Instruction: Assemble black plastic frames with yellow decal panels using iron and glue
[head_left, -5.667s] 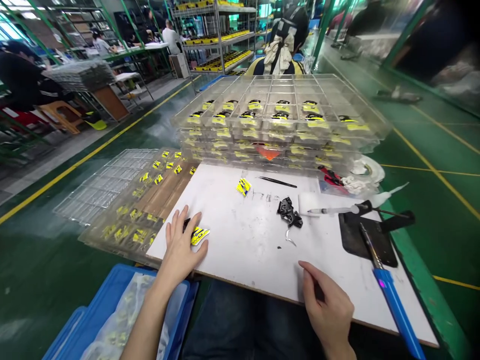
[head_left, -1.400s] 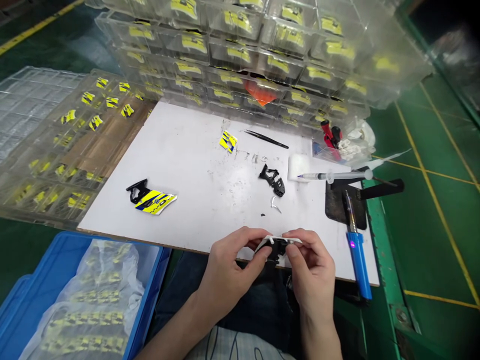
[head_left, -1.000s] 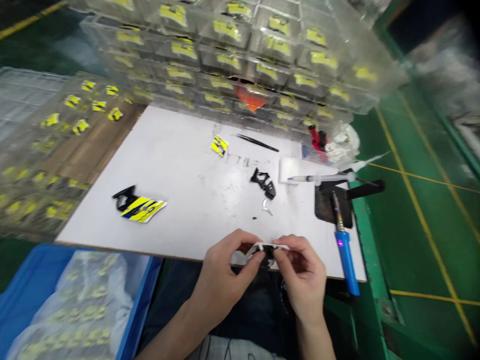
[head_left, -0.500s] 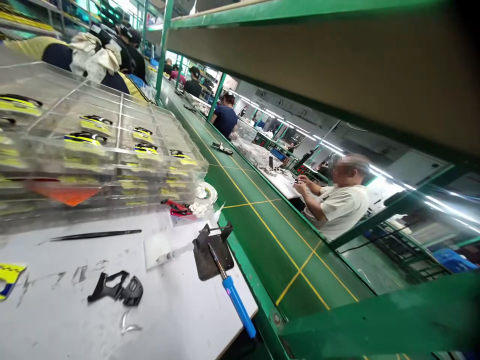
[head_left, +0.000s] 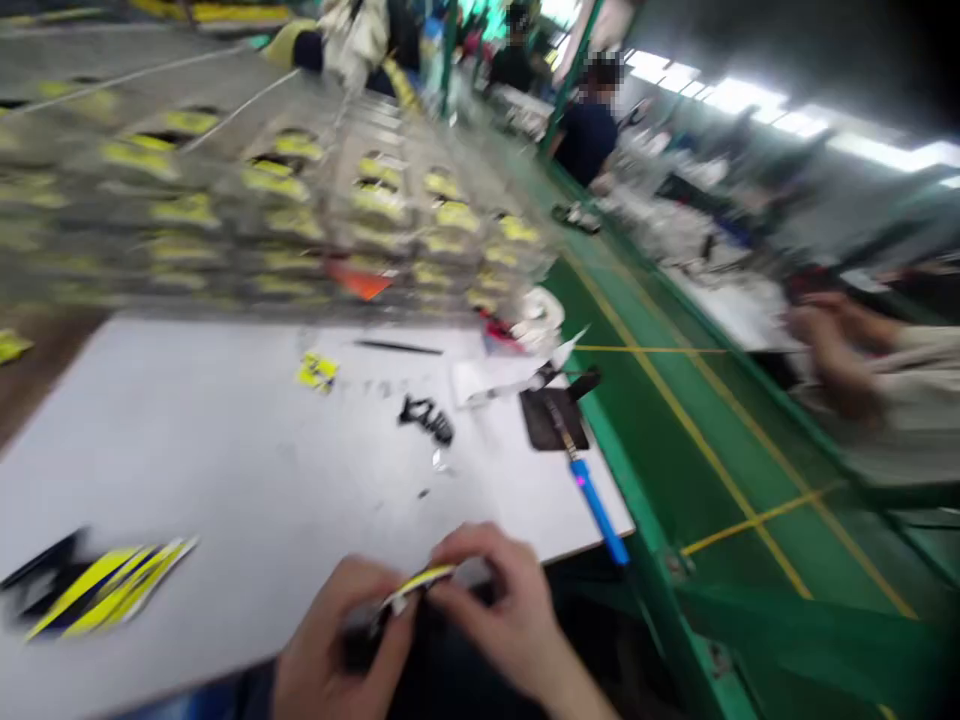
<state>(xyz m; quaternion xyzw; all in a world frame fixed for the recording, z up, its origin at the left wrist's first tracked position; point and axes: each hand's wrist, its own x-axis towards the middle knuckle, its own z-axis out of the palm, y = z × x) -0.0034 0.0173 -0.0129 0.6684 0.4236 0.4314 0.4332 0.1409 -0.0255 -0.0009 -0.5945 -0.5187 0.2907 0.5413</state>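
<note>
Left hand (head_left: 337,635) and right hand (head_left: 514,605) pinch the yellow-edged part (head_left: 421,579) from 2 sides, apparently for steadiness! The black part (head_left: 439,425) lies just beyond, probably kept handy.

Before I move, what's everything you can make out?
Held part: 1, yellow-edged, between hands
Striped part: 1, yellow and dark, near left
Yellow piece: 1, yellow, far side
Black plastic: count blurred, black, mid-right
Silver sliver: 1, silver, mid-right
Tweezers: 1, black, far side
White block: 1, white, far right
Syringe: 1, whitish, by block
Stand: 1, black, right edge
Soldering iron: 1, blue-handled, at stand
Clear trays: count blurred, clear, beyond board
Orange tag: 1, orange, on trays
Board: 1, white, underneath
Green surface: 1, green, right
Co-workers: at least four, varied clothing, background
Left hand, right hand: 2, bare, on held part
</note>
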